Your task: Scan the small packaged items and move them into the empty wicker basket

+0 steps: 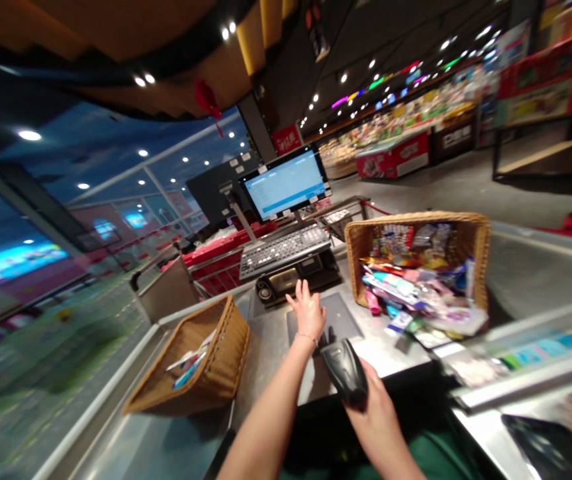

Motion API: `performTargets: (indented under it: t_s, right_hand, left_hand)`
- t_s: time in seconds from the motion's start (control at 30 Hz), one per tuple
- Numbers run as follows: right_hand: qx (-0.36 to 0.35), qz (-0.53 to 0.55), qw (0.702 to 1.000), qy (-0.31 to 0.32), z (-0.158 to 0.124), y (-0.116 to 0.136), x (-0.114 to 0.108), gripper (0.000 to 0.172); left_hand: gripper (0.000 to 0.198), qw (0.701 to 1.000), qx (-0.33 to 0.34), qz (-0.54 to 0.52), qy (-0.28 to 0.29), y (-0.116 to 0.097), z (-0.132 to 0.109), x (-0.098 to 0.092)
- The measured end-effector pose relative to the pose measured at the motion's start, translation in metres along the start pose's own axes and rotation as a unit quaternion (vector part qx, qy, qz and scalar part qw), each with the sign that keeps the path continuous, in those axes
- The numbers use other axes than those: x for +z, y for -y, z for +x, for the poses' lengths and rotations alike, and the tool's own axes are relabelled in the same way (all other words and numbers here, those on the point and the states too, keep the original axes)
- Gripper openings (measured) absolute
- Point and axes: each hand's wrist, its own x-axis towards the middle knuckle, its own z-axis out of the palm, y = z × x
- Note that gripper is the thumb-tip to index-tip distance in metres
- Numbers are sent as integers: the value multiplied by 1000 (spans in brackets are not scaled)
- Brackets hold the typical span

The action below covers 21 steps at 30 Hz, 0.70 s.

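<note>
My right hand (379,403) grips a black barcode scanner (345,368) at the lower middle, its head tilted away from me toward the counter. Stretched forward, my left hand (309,312) has its fingers spread and nothing visible in them. It hovers over or near a grey plate (339,315) set in the metal counter, just short of the black unit below the keyboard (286,250); whether it touches anything I cannot tell. To its right stands a wicker basket (481,267), tipped toward me, full of small packaged goods (416,287) that spill out in front.
A second wicker basket (239,333) with a few slim packages (193,363) sits on the left. Behind the keyboard rises a lit monitor (289,183), with a red shopping cart (216,250) beyond it. A dark flat object (549,443) lies at the lower right.
</note>
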Motion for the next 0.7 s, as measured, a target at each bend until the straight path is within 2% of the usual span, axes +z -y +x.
performTargets:
  t_s: [0.3, 0.7]
  right_hand:
    - [13, 24, 1000, -11, 5, 2, -5, 41]
    - [31, 6, 999, -23, 6, -6, -10, 47]
  left_hand:
    - [26, 1000, 17, -9, -1, -14, 6, 2]
    - [23, 999, 42, -22, -5, -35, 8, 5]
